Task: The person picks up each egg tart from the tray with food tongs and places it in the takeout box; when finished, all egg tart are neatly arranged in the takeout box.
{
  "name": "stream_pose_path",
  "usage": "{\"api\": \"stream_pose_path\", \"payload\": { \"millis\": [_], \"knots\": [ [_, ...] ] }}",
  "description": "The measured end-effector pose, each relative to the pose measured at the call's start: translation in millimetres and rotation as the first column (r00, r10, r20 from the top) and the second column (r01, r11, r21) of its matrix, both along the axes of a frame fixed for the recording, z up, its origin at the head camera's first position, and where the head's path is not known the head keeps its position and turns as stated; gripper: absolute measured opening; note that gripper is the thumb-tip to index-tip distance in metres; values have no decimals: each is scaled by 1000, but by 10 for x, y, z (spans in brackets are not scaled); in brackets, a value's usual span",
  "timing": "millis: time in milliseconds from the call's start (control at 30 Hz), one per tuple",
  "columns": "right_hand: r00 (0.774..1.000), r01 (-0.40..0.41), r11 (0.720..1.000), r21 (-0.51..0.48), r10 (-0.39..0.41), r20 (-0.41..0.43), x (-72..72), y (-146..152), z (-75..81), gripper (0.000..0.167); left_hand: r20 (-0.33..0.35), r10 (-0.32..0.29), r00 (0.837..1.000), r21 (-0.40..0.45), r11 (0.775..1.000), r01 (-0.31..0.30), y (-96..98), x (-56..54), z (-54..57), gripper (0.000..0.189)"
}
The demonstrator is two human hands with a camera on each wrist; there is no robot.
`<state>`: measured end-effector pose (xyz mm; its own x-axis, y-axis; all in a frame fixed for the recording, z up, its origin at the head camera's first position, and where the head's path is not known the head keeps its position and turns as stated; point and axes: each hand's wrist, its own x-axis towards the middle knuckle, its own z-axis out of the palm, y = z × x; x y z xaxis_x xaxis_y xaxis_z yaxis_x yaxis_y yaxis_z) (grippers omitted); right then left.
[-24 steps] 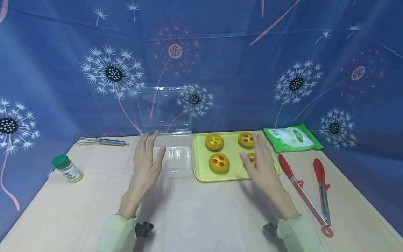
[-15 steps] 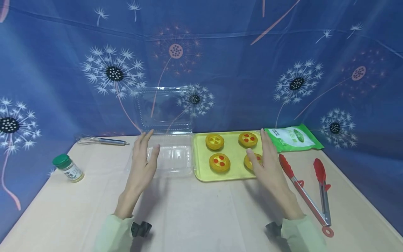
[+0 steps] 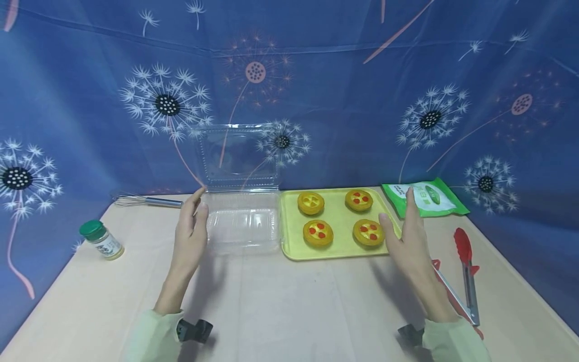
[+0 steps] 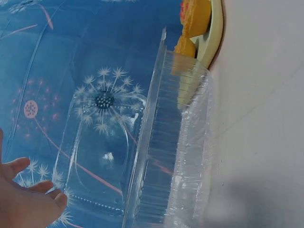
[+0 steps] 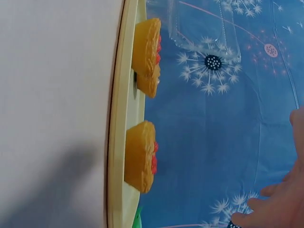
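Observation:
My left hand [image 3: 190, 239] hovers at the left side of a clear plastic clamshell box [image 3: 244, 221], its fingers extended and holding nothing. The box stands with its lid [image 3: 239, 158] raised against the backdrop. Over the right end of a yellow tray [image 3: 341, 246] hangs my right hand [image 3: 409, 244], fingers straight and nothing in them. Several egg tarts lie on the tray; the nearest to that hand is a tart with red pieces on top [image 3: 368, 233]. In the right wrist view the tarts [image 5: 140, 156] appear side-on, apart from the hand [image 5: 280, 204].
Red-tipped tongs [image 3: 468, 281] lie at the right, partly hidden by the right arm. A green and white packet [image 3: 434, 198] rests behind them. At the left are a whisk [image 3: 149, 201] and a green-capped seasoning jar [image 3: 103, 241]. A patterned blue cloth [image 3: 334, 100] hangs behind the table.
Both hands have moved apart, the left one leftward off the box and the right one rightward, uncovering the front right tart. The objects on the table stay in place.

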<state>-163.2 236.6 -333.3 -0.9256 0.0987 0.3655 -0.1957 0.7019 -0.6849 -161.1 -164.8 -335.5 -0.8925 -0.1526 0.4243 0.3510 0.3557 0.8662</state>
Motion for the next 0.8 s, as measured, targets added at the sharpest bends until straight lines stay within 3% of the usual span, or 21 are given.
{"api": "stream_pose_path", "payload": {
  "millis": [233,533,667,800],
  "knots": [
    [999,34,999,-17,-34,-27,38,88,-21,80,31,35,999,153,987,-40,-97,40,20,48],
    [991,122,992,7,-122,46,102,236,-23,83,55,71,996,394,915,-87,-230,57,-12,51],
    [988,142,989,43,-145,62,123,309,-31,85,94,96,991,428,895,-127,-305,61,-47,49],
    [987,140,990,36,-142,75,148,391,-54,88,154,114,982,397,903,-167,-389,69,-96,49]
  ]
}}
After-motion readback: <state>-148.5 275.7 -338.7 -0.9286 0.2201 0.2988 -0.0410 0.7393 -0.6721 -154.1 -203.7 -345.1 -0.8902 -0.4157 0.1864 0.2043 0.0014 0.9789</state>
